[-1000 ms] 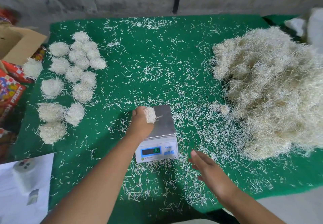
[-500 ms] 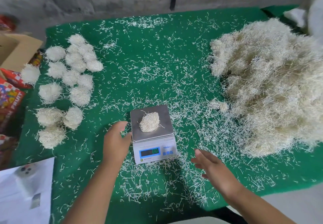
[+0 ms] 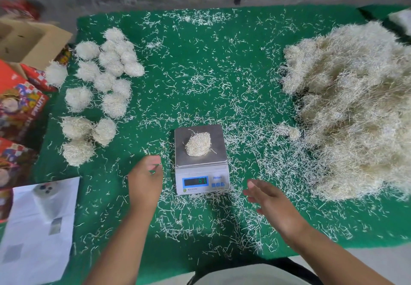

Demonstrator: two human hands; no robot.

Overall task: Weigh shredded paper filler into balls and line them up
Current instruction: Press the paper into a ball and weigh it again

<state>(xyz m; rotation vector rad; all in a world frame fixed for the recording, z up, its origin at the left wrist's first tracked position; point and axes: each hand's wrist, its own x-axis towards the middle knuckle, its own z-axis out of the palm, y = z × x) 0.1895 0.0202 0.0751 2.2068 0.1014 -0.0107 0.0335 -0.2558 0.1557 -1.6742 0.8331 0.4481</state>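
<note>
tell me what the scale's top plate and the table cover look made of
Scale plate: likely brushed stainless steel, grey with a dull sheen. Table cover: looks like green felt or short-pile artificial turf, matte and fuzzy, with paper shreds clinging to it.

Worktop [image 3: 222, 67]: covered in green felt-like cloth, strewn all over with loose paper shreds.
Scale [image 3: 201, 160]: near the front edge at the middle, display facing the person.
Heap [image 3: 355, 107]: big mound of shredded paper on the right side.
Balls [image 3: 104, 89]: a cluster of paper balls on the left, some touching.
Clump [image 3: 293, 132]: small, just beside the heap.
Sheet [image 3: 37, 229]: white paper at the front left corner.
</note>
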